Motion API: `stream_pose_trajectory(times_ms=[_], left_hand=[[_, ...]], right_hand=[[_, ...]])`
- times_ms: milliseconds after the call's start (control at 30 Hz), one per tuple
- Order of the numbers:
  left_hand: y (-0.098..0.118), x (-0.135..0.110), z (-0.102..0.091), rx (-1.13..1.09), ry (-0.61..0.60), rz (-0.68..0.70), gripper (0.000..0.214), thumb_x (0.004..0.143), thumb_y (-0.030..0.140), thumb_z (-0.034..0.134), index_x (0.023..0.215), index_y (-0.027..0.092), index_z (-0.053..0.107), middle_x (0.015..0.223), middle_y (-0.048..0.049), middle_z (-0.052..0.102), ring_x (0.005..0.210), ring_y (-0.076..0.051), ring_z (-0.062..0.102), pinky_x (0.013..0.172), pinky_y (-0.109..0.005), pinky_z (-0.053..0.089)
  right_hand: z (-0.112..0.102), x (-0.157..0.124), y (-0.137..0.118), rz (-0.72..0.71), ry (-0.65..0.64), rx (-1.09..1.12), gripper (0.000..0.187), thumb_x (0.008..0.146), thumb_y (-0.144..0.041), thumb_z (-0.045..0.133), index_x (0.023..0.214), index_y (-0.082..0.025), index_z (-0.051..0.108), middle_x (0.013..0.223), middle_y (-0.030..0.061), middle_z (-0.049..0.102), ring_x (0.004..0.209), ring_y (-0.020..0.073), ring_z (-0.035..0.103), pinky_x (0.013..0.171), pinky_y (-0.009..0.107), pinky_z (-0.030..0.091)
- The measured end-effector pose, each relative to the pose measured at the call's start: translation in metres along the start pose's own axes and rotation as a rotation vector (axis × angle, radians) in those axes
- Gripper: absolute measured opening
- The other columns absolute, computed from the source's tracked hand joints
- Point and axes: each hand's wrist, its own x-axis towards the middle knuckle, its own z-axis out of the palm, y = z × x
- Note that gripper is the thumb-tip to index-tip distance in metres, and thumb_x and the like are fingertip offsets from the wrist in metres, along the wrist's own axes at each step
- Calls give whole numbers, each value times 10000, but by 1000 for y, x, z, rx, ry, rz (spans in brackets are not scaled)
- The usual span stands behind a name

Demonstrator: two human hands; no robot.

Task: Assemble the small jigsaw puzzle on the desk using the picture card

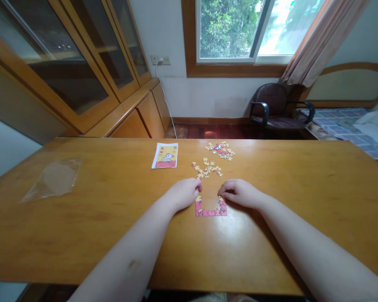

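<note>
Fingers of the left hand [184, 193] and right hand [239, 193] curl onto the upper ends of the unfinished puzzle frame [210, 212]; any pinch is hidden. The frame lies mid-table [113, 218], with loose pieces [208, 168] just beyond.

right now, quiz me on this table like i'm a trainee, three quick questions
1. True or false: the plastic bag lies on the left part of the table.
2. The picture card lies: A) left of the loose pieces; B) right of them; C) on top of them.
3. Fill in: the left hand and right hand rest at the open top of a half-built ____.

Key: 1 true; 2 A; 3 puzzle.
</note>
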Motion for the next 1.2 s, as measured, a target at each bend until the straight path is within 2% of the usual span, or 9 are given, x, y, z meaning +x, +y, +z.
stream_pose_trajectory(times_ms=[100,200,300,433,667,767,967,1100,1200], left_hand=[[-5,6,1,-39,144,25,229,812,142,422,905,195,624,967,-42,662,884,-173,604,773,-257,461],[-11,13,2,-85,253,-22,209,837,165,425,931,178,612,977,-52,647,895,-171,596,791,-259,464],[-17,18,5,-112,311,-70,197,839,184,454,961,164,608,981,-60,638,892,-170,593,802,-267,469],[-24,23,10,-88,336,-25,254,840,197,484,1056,183,617,1031,-62,626,951,-180,593,866,-294,466],[-25,26,14,24,321,12,324,857,231,494,1155,235,621,1059,-71,606,1007,-214,592,900,-335,469],[-22,24,12,39,313,-5,339,859,251,502,1182,226,602,1093,-81,599,1031,-223,586,916,-346,463],[-21,25,12,66,322,-48,387,861,251,490,1239,201,556,1150,-96,584,1075,-242,569,947,-374,446],[-24,26,14,85,346,-52,390,857,240,494,1238,197,561,1144,-96,579,1068,-238,563,945,-368,441],[-26,26,16,121,347,-26,387,856,194,479,1218,264,597,1097,-68,587,1035,-222,567,930,-364,436]], right_hand=[[2,1,5,50,80,64,206,834,-286,547,897,-231,735,922,36,725,869,190,640,831,310,473],[5,4,12,153,266,108,246,832,-343,537,912,-207,725,883,49,715,810,195,630,779,319,475],[7,10,21,236,464,164,287,811,-382,532,906,-178,710,829,57,700,737,190,610,714,314,467],[6,23,30,333,640,261,321,791,-401,513,904,-158,690,707,35,664,653,173,583,663,301,452],[4,41,36,467,818,316,294,757,-403,536,838,-157,675,657,11,627,601,158,548,602,280,415],[6,40,32,423,796,206,279,797,-392,513,841,-165,669,670,18,629,611,161,548,610,284,421],[8,39,15,55,562,-169,217,859,-340,538,972,-200,660,931,68,681,902,211,590,835,350,441],[8,37,5,-48,438,-287,270,882,-341,545,1092,-207,646,1092,81,673,1026,227,561,949,399,395],[9,35,-1,-92,321,-353,369,875,-397,564,1199,-228,616,1252,82,613,1160,252,492,1018,444,338]])
